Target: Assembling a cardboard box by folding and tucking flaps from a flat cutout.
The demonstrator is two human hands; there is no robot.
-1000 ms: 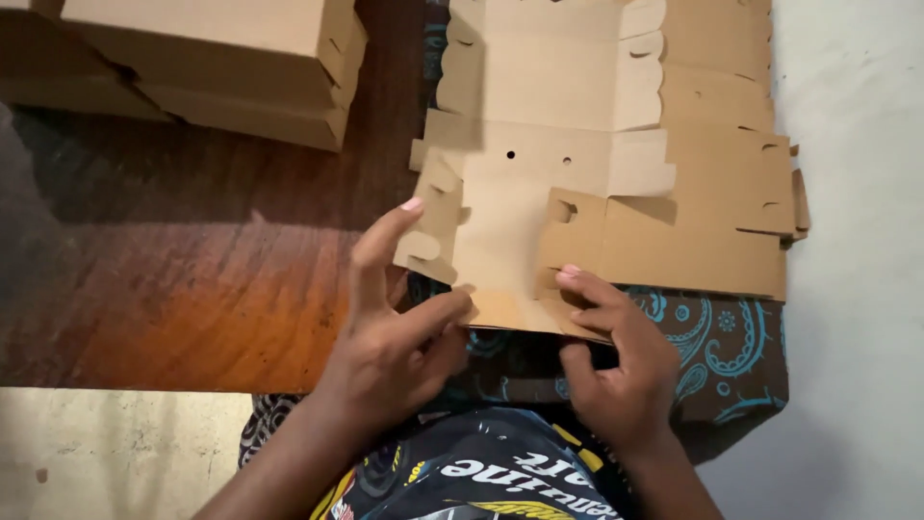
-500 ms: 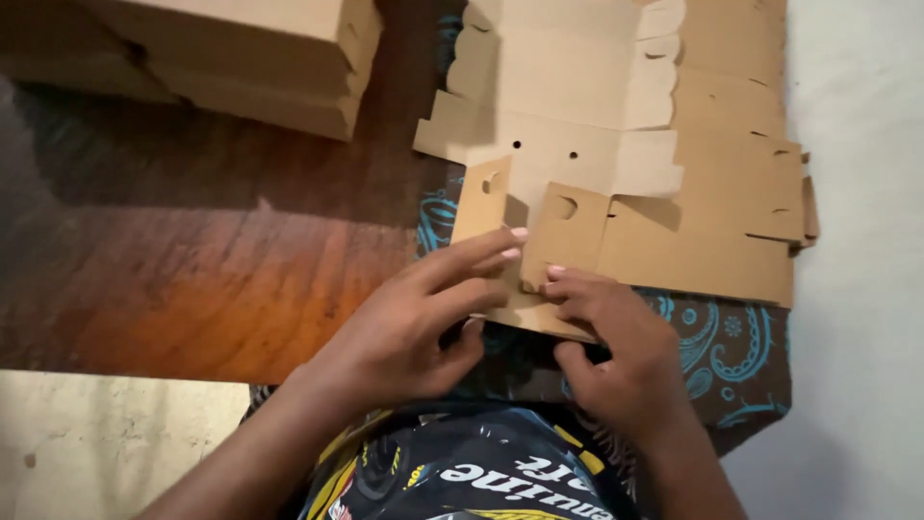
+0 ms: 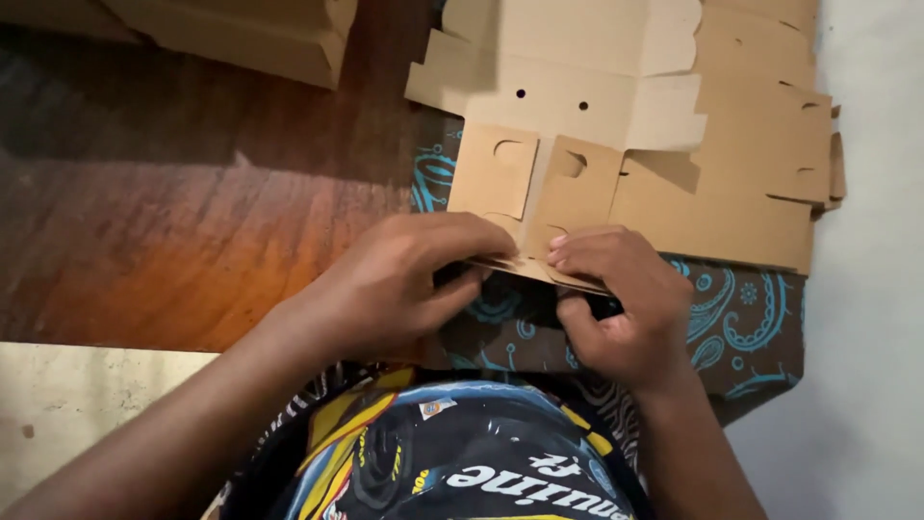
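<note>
Left hand (image 3: 404, 284) and right hand (image 3: 616, 303) both pinch near edge of flat cardboard blank (image 3: 577, 183) — thumbs under, fingers on top, pressing fold tight. Blank lies on paisley cloth (image 3: 751, 318) over lap, far end overlapping wooden table (image 3: 173, 202), which supports it. Stack of folded boxes (image 3: 241, 34) sits top left, well apart.

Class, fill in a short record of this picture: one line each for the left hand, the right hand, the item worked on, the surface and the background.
left hand: left hand pinches the near edge of the flat brown die-cut cardboard blank
right hand: right hand pinches the same edge
surface: dark paisley cloth over a brown wooden table
background: stacked folded cardboard boxes
</note>
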